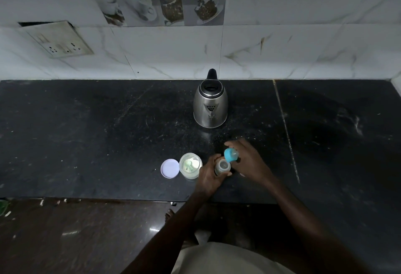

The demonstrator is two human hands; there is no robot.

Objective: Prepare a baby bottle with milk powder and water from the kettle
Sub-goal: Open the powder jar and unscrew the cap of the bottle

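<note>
On the black counter (108, 135), my left hand (209, 176) grips a small clear baby bottle (223, 166) that stands upright with its mouth open. My right hand (247, 161) holds the blue teat cap (231, 155) tilted just above and behind the bottle's mouth. Left of the bottle stands an open jar of milk powder (190, 165) with a pale scoop inside it. Its lilac lid (170, 168) lies flat beside it. A steel kettle (210, 105) with a black lid and handle stands farther back, spout toward me.
A tiled wall rises behind the counter, with a socket plate (58, 39) at the left. The counter's front edge (130, 200) runs just below my hands, with dark floor beneath. A seam (286, 132) crosses the counter to the right of the kettle.
</note>
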